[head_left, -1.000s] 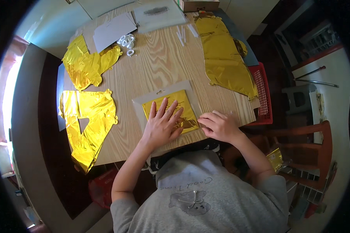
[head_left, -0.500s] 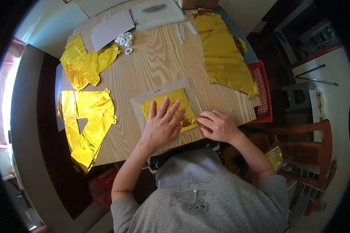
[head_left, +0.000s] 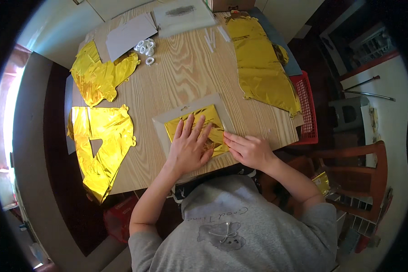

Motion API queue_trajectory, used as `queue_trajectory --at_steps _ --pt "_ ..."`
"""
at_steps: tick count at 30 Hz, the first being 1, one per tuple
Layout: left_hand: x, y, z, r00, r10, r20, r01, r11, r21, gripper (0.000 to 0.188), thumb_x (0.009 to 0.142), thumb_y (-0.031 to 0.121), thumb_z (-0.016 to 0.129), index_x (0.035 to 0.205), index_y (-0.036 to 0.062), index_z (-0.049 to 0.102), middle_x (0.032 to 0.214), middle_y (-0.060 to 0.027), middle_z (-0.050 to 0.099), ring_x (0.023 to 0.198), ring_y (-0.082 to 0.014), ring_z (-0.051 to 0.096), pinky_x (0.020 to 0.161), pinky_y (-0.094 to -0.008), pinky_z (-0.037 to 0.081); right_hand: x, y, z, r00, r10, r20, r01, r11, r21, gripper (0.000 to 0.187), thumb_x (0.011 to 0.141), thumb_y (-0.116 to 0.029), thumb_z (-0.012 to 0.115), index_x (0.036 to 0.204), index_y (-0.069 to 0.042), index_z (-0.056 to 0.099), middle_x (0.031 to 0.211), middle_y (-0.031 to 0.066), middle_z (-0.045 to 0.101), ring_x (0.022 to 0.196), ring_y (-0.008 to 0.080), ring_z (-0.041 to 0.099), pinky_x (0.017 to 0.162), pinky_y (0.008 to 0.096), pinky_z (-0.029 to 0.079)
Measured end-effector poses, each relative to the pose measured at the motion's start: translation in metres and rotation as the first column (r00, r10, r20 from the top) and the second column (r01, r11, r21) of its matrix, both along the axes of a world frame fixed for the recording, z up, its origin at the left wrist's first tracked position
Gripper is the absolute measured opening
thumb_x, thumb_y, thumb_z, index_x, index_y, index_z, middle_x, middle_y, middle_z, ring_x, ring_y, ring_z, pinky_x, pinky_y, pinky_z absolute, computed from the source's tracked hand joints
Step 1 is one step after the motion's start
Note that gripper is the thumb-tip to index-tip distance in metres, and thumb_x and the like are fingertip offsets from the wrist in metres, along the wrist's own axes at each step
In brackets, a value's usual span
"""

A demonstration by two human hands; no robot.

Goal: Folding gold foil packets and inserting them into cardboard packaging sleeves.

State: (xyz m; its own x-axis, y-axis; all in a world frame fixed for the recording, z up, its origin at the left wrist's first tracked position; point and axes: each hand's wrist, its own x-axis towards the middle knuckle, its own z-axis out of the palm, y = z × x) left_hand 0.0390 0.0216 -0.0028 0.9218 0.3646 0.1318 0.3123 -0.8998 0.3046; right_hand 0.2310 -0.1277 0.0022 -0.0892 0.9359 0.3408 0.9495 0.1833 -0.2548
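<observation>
A folded gold foil balloon (head_left: 205,111) lies as a flat square within the outline of a clear plastic bag (head_left: 160,123) with a hang hole, near the table's front edge. Whether it sits inside the bag or on top, I cannot tell. My left hand (head_left: 188,147) rests palm down on the foil, its fingers stretched out and spread. At the right edge of the foil, my right hand (head_left: 250,149) has its fingers pressed together, fingertips touching there over the bag's side. Its thumb side is partly hidden, so any pinch is hard to make out.
Flat gold foil balloons lie on the left (head_left: 109,154), far left (head_left: 95,77) and right (head_left: 263,63). White ribbon rolls (head_left: 145,46), white cards (head_left: 130,34), white sticks (head_left: 210,40) and clear bags (head_left: 183,18) are at the back. A red basket (head_left: 307,109) and wooden chair (head_left: 378,181) stand right.
My right hand has moved slightly left, its fingers straightening from a curl at the bag's edge onto the foil's right edge. My left hand stays on the foil, shifted very little.
</observation>
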Motion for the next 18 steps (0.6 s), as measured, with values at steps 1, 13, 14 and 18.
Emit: queue_trajectory --at_steps 1,13,14,18 --pt "0.0 0.0 -0.004 0.999 0.04 0.028 -0.039 0.998 -0.047 0.068 0.084 0.045 0.059 0.143 0.0161 0.044 0.149 -0.0168 0.038 0.139 -0.0414 0.031 0.113 -0.0575 0.02 -0.001 0.0 0.002 1.0 -0.006 0.001 0.006 1.0 -0.004 0.026 0.08 -0.016 0.07 0.106 -0.012 0.072 0.119 -0.0007 0.067 0.062 0.0163 0.064 0.058 0.027 0.054" --pt "0.001 -0.004 0.002 0.984 0.146 -0.099 -0.134 0.985 0.111 0.087 0.075 0.061 0.059 0.145 0.0123 0.041 0.152 -0.0175 0.034 0.143 -0.0455 0.02 0.106 -0.0733 0.012 0.001 0.025 0.014 0.993 0.006 -0.118 -0.015 0.997 -0.082 0.025 0.083 -0.02 0.069 0.106 -0.011 0.069 0.116 0.0012 0.066 0.069 0.0219 0.067 0.064 0.0315 0.057" --pt "0.002 -0.002 0.0 0.982 0.155 -0.11 -0.143 0.983 0.112 0.09 0.075 0.063 0.058 0.145 0.0088 0.039 0.152 -0.0184 0.032 0.143 -0.0452 0.019 0.106 -0.0726 0.011 0.002 0.037 0.017 0.995 0.01 -0.095 -0.019 0.996 -0.092 0.027 0.083 -0.021 0.069 0.108 -0.01 0.068 0.117 0.0016 0.065 0.071 0.0225 0.067 0.064 0.0319 0.057" --pt "0.0 -0.001 -0.003 0.977 0.169 -0.131 -0.156 0.982 0.103 0.101 0.075 0.066 0.056 0.144 -0.0031 0.034 0.153 -0.0213 0.029 0.144 -0.0443 0.018 0.107 -0.0714 0.01 0.006 0.077 -0.004 1.0 0.019 0.013 -0.02 0.995 0.095 0.035 0.085 -0.028 0.067 0.113 -0.009 0.064 0.123 0.0015 0.062 0.073 0.0228 0.068 0.063 0.0336 0.057"
